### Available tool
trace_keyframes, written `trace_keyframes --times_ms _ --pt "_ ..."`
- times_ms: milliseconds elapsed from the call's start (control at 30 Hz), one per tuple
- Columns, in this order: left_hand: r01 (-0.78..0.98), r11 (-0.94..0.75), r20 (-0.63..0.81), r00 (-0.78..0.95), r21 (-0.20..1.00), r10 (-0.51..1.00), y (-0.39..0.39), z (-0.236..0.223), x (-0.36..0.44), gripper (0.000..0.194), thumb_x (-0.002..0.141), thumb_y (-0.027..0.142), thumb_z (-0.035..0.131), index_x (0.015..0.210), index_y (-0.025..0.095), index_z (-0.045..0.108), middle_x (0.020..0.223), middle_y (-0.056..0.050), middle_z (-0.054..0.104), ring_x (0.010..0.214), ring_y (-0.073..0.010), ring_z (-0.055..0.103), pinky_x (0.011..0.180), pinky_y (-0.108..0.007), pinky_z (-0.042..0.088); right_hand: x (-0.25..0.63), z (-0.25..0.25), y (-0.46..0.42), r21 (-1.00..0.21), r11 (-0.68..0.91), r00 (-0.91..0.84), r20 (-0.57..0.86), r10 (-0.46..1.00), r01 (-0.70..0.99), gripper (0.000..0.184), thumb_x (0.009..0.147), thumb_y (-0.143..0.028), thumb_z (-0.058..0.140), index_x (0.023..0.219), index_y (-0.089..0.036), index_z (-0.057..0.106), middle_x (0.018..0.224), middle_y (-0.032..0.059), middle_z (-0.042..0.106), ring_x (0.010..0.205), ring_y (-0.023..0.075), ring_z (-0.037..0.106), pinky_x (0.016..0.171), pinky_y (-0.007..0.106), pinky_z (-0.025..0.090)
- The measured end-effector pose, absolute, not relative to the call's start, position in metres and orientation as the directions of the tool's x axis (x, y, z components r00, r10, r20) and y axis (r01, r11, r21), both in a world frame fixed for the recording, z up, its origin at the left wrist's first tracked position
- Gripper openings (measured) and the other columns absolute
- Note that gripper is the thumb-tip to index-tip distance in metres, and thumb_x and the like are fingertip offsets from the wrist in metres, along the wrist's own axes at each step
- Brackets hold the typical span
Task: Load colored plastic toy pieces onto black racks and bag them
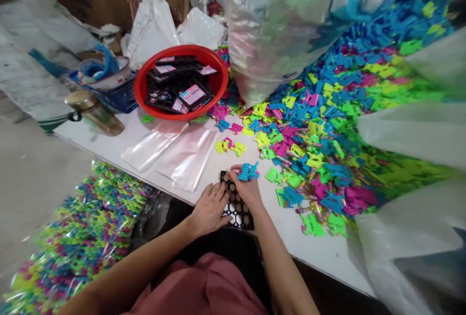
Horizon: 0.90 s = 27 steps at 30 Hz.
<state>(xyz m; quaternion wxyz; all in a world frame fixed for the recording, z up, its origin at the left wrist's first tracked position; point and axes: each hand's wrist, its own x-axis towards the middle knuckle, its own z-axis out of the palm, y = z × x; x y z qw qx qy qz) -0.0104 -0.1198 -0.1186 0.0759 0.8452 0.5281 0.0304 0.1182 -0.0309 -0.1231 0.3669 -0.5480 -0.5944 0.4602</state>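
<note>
A black grid tray (247, 218) with rows of round holes lies at the table's front edge, before my body. My left hand (210, 208) rests on its left side, fingers laid over the tray and thumb apart; a ring is on one finger. At the tray's far right corner my right hand (248, 190) is closed, pinching a small blue plastic piece (248, 172) with slots in it. The pinching fingertips are partly hidden. Close by on the right lie loose green pieces (274, 175) of similar slotted shape.
A big heap of coloured plastic pieces (324, 130) covers the right side, beside a full clear bag (280, 28). Clear plastic sleeves (187, 157) lie left, before a red basin (145, 104) of black printed packs. A jar (96, 113) stands far left; bagged pieces (91, 227) sit below.
</note>
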Motion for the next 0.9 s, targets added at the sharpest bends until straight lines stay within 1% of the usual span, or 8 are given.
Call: trace_keyframes --times_ms 100,200,300,400,533,700,800,900 --pt "0.887 -0.434 -0.039 0.445 0.161 0.895 -0.119 -0.117 -0.012 0.068 0.083 0.054 0.053 0.131 0.007 0.047 0.141 -0.024 0.043 0.132 -0.0344 0.039 0.110 -0.049 0.027 0.107 -0.122 -0.028 -0.834 0.058 -0.181 -0.050 0.982 0.549 0.014 0.084 -0.028 0.050 0.088 -0.018 0.060 0.089 0.0069 0.069 0.089 0.0199 0.066 0.085 0.032 0.049" --pt "0.868 -0.464 -0.012 0.474 0.178 0.881 -0.118 -0.120 -0.012 0.067 0.082 0.050 0.055 0.132 0.007 0.046 0.139 -0.022 0.046 0.133 -0.0341 0.037 0.110 -0.048 0.027 0.089 -0.120 -0.029 -0.640 0.107 -0.198 -0.073 0.977 0.761 0.017 0.088 -0.021 0.046 0.097 -0.016 0.059 0.097 0.0104 0.066 0.088 0.0200 0.064 0.080 0.030 0.048" --pt "0.867 -0.467 0.010 0.473 0.174 0.881 -0.113 -0.123 -0.013 0.065 0.081 0.046 0.058 0.131 0.006 0.047 0.137 -0.023 0.048 0.131 -0.0346 0.040 0.109 -0.048 0.030 0.081 -0.115 -0.023 -0.534 0.181 -0.272 -0.095 0.958 0.826 0.019 0.088 -0.015 0.045 0.100 -0.013 0.059 0.101 0.0119 0.064 0.086 0.0196 0.063 0.076 0.029 0.048" --pt "0.883 -0.442 0.046 0.441 0.158 0.896 -0.110 -0.128 -0.017 0.060 0.081 0.045 0.056 0.127 0.006 0.050 0.136 -0.024 0.049 0.127 -0.0357 0.044 0.106 -0.049 0.033 0.109 -0.107 -0.009 -0.554 0.258 -0.365 -0.090 0.927 0.791 0.018 0.086 -0.016 0.050 0.099 -0.017 0.062 0.095 0.0053 0.066 0.083 0.0164 0.062 0.076 0.026 0.048" --pt "0.886 -0.433 0.134 0.415 0.165 0.900 -0.112 -0.138 -0.022 0.058 0.084 0.046 0.051 0.129 0.010 0.049 0.140 -0.023 0.045 0.128 -0.0350 0.045 0.104 -0.049 0.036 0.192 -0.089 0.021 -0.427 0.124 -0.155 -0.039 0.987 0.896 0.029 0.087 -0.014 0.047 0.112 -0.016 0.060 0.101 0.0079 0.065 0.088 0.0177 0.061 0.079 0.028 0.047" --pt "0.895 -0.425 0.130 0.409 0.136 0.903 -0.110 -0.141 -0.016 0.060 0.082 0.046 0.054 0.128 0.007 0.051 0.139 -0.024 0.046 0.127 -0.0364 0.045 0.104 -0.048 0.037 0.251 -0.066 0.068 -0.036 -0.029 0.030 0.038 0.999 0.999 0.030 0.085 -0.006 0.043 0.107 -0.009 0.062 0.114 0.0192 0.057 0.107 0.0268 0.055 0.085 0.033 0.044" --pt "0.901 -0.408 0.094 0.398 0.147 0.913 -0.107 -0.136 -0.011 0.060 0.084 0.047 0.052 0.130 0.008 0.050 0.141 -0.024 0.044 0.128 -0.0359 0.044 0.102 -0.048 0.038 0.247 -0.058 0.071 -0.058 0.014 -0.012 0.028 1.000 0.998 0.023 0.084 -0.007 0.046 0.098 -0.011 0.064 0.108 0.0179 0.060 0.104 0.0266 0.056 0.084 0.033 0.044" --pt "0.905 -0.379 0.059 0.375 0.191 0.925 -0.107 -0.133 -0.006 0.060 0.085 0.046 0.050 0.132 0.009 0.047 0.143 -0.024 0.040 0.131 -0.0355 0.040 0.103 -0.049 0.037 0.225 -0.060 0.042 -0.389 0.088 -0.050 0.107 0.993 0.917 0.020 0.086 -0.024 0.052 0.099 -0.013 0.062 0.094 0.0116 0.065 0.085 0.0221 0.061 0.076 0.031 0.047"
